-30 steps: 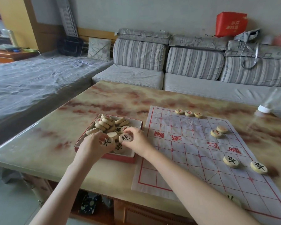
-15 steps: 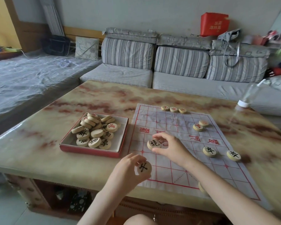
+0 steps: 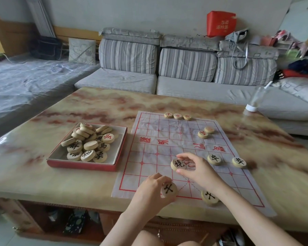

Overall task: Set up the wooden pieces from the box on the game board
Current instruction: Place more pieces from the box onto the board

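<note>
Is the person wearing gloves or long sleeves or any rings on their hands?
No gloves and no sleeves show: the left hand and the right hand are bare, and both forearms are uncovered as far as the bottom edge of the picture. No ring, watch or bracelet shows on the parts in view. The fingers look short-nailed, with no polish that can be made out.

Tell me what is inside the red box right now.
The red box holds a loose heap of round wooden pieces, some showing black or red characters, some blank side up or leaning on edge. Any pieces buried under the heap are covered, so no exact count is possible.
</note>
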Tool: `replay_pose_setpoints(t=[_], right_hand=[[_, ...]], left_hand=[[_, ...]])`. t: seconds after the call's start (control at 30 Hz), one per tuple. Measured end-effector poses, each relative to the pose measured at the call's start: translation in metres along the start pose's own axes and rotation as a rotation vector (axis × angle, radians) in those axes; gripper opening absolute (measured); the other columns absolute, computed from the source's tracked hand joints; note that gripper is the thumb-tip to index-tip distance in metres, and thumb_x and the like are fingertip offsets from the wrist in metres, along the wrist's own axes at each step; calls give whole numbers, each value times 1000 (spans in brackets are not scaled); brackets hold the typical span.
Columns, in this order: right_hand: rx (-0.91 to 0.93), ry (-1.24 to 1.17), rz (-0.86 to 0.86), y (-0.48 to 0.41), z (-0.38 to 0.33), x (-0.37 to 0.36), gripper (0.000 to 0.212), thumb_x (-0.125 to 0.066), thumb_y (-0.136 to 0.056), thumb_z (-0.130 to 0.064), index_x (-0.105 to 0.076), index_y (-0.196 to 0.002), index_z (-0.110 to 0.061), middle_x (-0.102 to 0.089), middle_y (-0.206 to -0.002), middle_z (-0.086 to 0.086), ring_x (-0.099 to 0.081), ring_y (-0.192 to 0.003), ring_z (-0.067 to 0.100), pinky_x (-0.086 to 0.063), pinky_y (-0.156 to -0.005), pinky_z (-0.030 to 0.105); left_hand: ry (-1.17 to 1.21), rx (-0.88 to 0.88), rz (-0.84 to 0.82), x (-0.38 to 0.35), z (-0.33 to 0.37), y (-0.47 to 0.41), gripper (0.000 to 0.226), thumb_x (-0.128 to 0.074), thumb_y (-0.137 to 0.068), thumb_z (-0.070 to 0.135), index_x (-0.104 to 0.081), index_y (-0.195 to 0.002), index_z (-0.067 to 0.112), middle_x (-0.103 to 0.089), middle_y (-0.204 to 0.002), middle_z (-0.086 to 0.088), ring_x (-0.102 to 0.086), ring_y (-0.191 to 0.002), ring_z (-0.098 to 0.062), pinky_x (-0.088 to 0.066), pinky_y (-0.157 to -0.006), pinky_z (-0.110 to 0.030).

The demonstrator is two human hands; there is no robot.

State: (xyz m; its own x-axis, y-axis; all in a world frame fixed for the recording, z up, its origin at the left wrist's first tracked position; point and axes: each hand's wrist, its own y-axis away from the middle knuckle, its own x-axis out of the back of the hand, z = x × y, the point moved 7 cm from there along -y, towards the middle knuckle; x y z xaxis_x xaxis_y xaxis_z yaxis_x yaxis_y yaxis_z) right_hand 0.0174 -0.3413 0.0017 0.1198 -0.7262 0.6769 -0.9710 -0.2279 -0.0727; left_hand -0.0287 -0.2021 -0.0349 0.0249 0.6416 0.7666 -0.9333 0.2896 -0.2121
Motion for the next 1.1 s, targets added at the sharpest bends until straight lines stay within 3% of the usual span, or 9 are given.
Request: replay_pose_setpoints(t=[0.37, 0.63, 0.83, 1.0, 1.1], right_hand=[[-27, -13, 29, 11, 21, 11, 43, -70, -80, -22, -55, -120, -28, -58, -113, -17, -50, -103, -8, -38, -83, 5], [-91, -35, 78, 22, 56, 29, 41, -72, -79, -18, -56, -115, -29, -59, -110, -17, -51, -100, -8, -37, -81, 4], [-215, -73, 259, 33, 112, 73, 36, -76, -73, -16, -60, -103, -29, -63, -99, -12, -59, -99, 9, -43, -86, 20], [-315, -101, 404, 38, 145, 93, 41, -75, -73, -6, -61, -111, -7, -64, -98, 6, -58, -94, 21, -45, -84, 30], [-320, -84, 413, 35, 151, 94, 42, -74, -73, -2, -60, -112, -4, -64, -101, 9, -57, -93, 20, -46, -87, 32]], left_hand=[[-105, -59, -46, -19, 15, -6, 48, -58, -80, 49, -52, -123, 29, -54, -117, 10, -45, -107, -9, -44, -89, -29], [-66, -58, -43, -15, 16, -12, 61, -60, -75, 57, -44, -130, 35, -49, -125, 16, -39, -116, -4, -34, -96, -19], [-29, -74, 45, -2, 20, -28, 44, -49, -85, 53, -53, -122, 30, -56, -119, 16, -46, -112, -3, -39, -96, -20], [-32, -86, 71, -1, 26, -40, 32, -51, -90, 36, -57, -120, 27, -61, -115, 11, -51, -106, -5, -43, -92, -20], [-32, -82, 68, -4, 27, -42, 30, -51, -90, 34, -58, -119, 27, -61, -113, 11, -51, -105, -5, -42, -89, -18]])
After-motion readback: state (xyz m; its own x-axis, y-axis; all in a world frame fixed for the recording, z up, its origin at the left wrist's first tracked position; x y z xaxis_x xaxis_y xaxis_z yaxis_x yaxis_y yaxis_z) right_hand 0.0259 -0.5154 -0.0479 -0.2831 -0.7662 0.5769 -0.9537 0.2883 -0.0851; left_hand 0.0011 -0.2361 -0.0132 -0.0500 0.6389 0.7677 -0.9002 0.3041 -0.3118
